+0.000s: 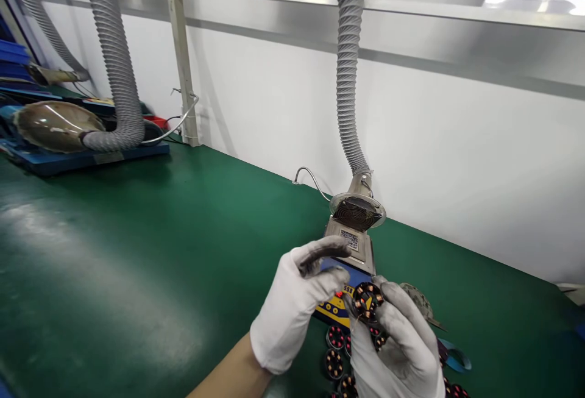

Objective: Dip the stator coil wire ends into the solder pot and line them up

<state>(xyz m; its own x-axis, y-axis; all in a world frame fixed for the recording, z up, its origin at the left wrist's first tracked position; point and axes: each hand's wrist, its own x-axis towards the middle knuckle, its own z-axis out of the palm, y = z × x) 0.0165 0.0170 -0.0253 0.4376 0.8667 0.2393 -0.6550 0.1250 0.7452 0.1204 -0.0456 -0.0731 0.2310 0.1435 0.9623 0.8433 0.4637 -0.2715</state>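
Observation:
My right hand [395,340], in a white glove with grey-stained fingers, holds a small round black part with copper windings [367,302], like a little motor stator, between thumb and fingers. Its wound face is turned toward me. Just left of it is my left hand [304,291], gloved the same way, with the index finger and thumb apart and nothing visible between them. Several similar wound parts [334,364] lie on the green table below my hands, some with red spots. Behind my hands stands a blue-and-yellow device [333,312] with buttons and a lit display, partly covered.
A metal plate [351,241] tops the device, below a round fume hood [358,212] on a grey hose [350,69]. A camouflage-patterned object [417,300] and blue strap [457,356] lie at right. Another hood [59,127] and blue tray [91,160] stand at left.

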